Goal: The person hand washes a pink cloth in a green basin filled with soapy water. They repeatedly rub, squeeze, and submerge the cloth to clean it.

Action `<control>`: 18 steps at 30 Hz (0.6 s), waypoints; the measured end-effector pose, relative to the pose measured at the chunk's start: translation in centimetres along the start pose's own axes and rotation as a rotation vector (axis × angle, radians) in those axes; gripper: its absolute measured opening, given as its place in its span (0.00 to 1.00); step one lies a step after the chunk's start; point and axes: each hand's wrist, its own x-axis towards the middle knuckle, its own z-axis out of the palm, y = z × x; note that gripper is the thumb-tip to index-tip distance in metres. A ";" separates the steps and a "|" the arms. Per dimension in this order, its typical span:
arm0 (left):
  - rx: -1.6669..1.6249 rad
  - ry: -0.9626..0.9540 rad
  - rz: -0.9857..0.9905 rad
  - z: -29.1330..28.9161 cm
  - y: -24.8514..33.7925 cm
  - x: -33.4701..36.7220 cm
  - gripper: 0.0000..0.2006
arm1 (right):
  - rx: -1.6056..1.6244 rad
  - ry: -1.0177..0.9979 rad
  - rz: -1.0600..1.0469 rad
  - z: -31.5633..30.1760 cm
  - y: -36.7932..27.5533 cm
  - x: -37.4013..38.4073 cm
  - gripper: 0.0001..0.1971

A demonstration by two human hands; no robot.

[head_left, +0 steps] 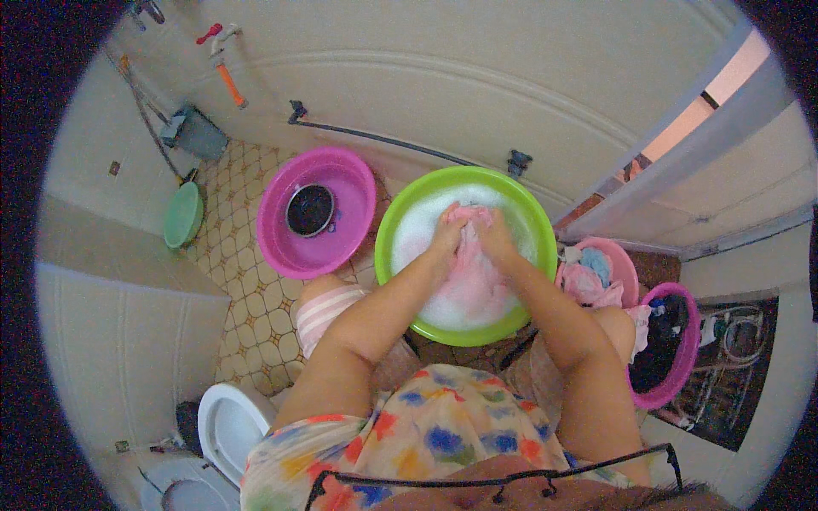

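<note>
Both my hands are over a large lime-green basin (383,247) filled with white suds. A wet pink cloth (470,268), whose exact kind I cannot make out, is bunched between them and trails down into the foam. My left hand (447,232) grips it from the left side. Opposite, my right hand (494,234) is closed on the same cloth, close to the left. The fingers of both hands are partly hidden by the fabric.
Left of the green basin stands a magenta basin (271,243) holding a round dark container (310,210). A pink tub (626,272) with clothes and a magenta-rimmed tub (688,349) with dark cloth are at the right. A toilet (223,426) is at lower left, a tap (223,41) on the wall.
</note>
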 end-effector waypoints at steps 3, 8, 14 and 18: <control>0.006 -0.051 -0.184 -0.5 0.0 0.3 0.23 | -0.036 -0.031 -0.084 1.5 -0.2 -0.5 0.13; 0.044 -0.206 -0.177 -2.3 -0.6 3.4 0.23 | -0.371 -0.188 -0.472 1.6 -4.2 -3.1 0.07; -0.180 -0.202 -0.352 3.5 3.2 -4.4 0.17 | -0.975 -0.058 -0.514 -1.3 -2.7 -0.5 0.03; -0.172 -0.306 -0.314 -0.6 0.9 -0.5 0.15 | -0.743 -0.204 -0.244 -2.0 -1.7 1.4 0.09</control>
